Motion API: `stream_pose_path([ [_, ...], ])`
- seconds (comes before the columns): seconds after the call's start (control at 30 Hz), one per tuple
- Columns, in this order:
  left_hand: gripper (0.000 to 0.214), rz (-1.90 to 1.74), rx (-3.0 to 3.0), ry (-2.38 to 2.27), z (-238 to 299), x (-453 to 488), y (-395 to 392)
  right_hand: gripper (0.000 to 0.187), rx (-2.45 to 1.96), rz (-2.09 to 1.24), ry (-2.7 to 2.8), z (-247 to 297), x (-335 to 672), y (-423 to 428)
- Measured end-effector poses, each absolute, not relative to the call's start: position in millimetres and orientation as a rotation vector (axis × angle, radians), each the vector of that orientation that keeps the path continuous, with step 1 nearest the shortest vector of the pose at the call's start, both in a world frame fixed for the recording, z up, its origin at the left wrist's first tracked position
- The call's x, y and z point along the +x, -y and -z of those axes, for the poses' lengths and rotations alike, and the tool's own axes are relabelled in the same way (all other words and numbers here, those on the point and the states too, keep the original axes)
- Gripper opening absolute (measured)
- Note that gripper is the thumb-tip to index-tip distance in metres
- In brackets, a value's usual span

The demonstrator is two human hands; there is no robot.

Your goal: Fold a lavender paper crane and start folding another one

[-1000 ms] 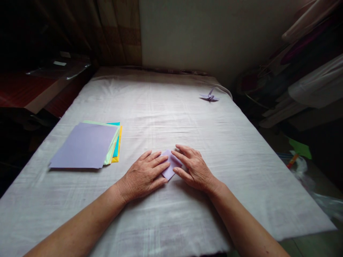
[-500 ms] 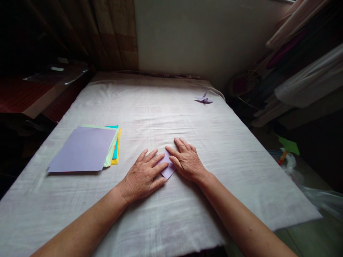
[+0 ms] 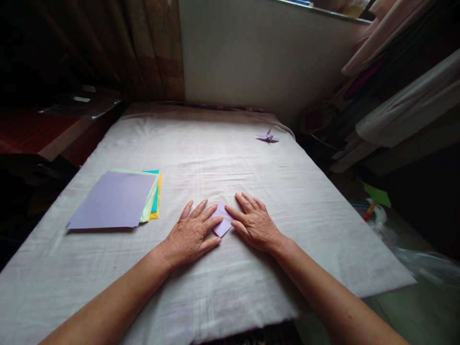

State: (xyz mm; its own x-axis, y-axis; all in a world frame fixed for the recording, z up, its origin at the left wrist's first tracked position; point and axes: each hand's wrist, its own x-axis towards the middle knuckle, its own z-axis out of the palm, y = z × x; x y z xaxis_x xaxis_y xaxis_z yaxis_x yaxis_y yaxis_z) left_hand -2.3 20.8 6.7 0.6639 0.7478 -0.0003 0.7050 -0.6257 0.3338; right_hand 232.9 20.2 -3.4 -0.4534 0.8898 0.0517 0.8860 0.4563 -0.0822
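Note:
A small folded piece of purple origami paper [image 3: 223, 224] lies flat on the cloth-covered table between my hands, one corner pointing toward me. My left hand [image 3: 192, 232] rests on its left side, fingers spread, with fingertips pressing the paper's edge. On the other side, my right hand [image 3: 254, 220] lies flat with its index finger and thumb touching the right edge of the paper. Parts of both side edges are hidden under the fingers. A finished purple paper crane [image 3: 268, 137] sits at the far right of the table.
At the left lies a stack of coloured paper sheets [image 3: 111, 199], purple on top, with green, blue and yellow edges showing. A pale cloth [image 3: 201, 158] covers the table. Clothes [image 3: 406, 110] hang at the right, and a dark red wooden surface [image 3: 32, 129] stands at the left.
My right hand has slid slightly right, baring more of the folded paper. The left hand stays nearly in place. The whole view has shifted a little.

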Motion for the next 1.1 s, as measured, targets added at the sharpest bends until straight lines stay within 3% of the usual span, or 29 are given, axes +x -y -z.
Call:
stream_pose_path([
  [0.33, 0.045, -0.203, 2.608, -1.275, -4.7, 0.3, -14.8, 0.034, -1.462, -0.094, 2.540, -2.0, 258.3, -1.8],
  [0.67, 0.035, -0.286, 2.626, -1.388, -9.5, 6.7, -8.7, 0.017, -1.701, -0.315, 2.144, -2.7, 212.5, -18.8],
  [0.87, 0.032, -0.626, 2.203, -1.424, -14.7, 4.3, -45.3, 0.020, -1.596, -0.340, 2.081, 3.2, 209.8, -17.8],
  [1.1, 0.029, -0.757, 1.889, -1.393, -12.1, 16.9, -66.6, 0.017, -1.442, -0.357, 2.037, 4.9, 209.2, -17.4],
])
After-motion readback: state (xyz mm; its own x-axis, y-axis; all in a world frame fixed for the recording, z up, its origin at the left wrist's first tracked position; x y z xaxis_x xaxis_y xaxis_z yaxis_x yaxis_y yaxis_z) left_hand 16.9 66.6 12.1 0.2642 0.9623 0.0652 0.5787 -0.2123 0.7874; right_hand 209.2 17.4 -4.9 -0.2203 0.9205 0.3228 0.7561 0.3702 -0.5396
